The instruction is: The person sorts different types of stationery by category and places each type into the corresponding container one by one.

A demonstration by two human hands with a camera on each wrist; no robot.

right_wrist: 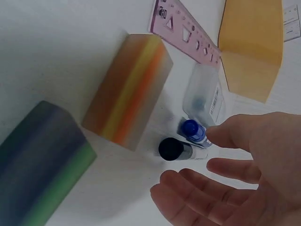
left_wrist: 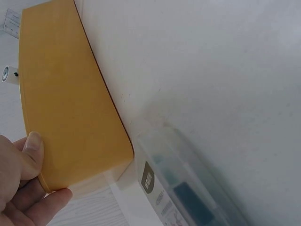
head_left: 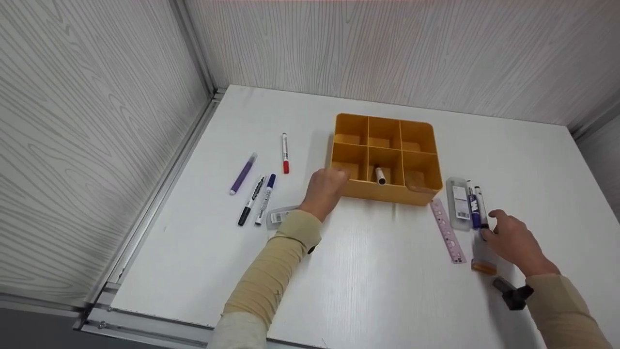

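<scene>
My left hand (head_left: 325, 191) grips the near left corner of a yellow-orange six-compartment organizer (head_left: 387, 193); in the left wrist view its thumb (left_wrist: 33, 146) lies on the outer wall. A white marker (head_left: 380, 175) leans in the middle front compartment. On the right, my right hand (head_left: 516, 240) hovers with parted fingers beside a black-capped marker (head_left: 481, 206). Nothing is held between those fingers in the right wrist view. Next to that marker lies a blue-purple-capped one (head_left: 473, 208), then a clear plastic case (head_left: 458, 201) with a label.
A pink ruler (head_left: 448, 232) lies right of the organizer. Nearer the right forearm are an orange striped block (head_left: 484, 267) and a dark blue-green block (right_wrist: 42, 165). Several markers, one purple (head_left: 243, 174) and one red-capped (head_left: 285, 152), lie left. Another clear case (head_left: 279, 217) sits partly behind the left arm.
</scene>
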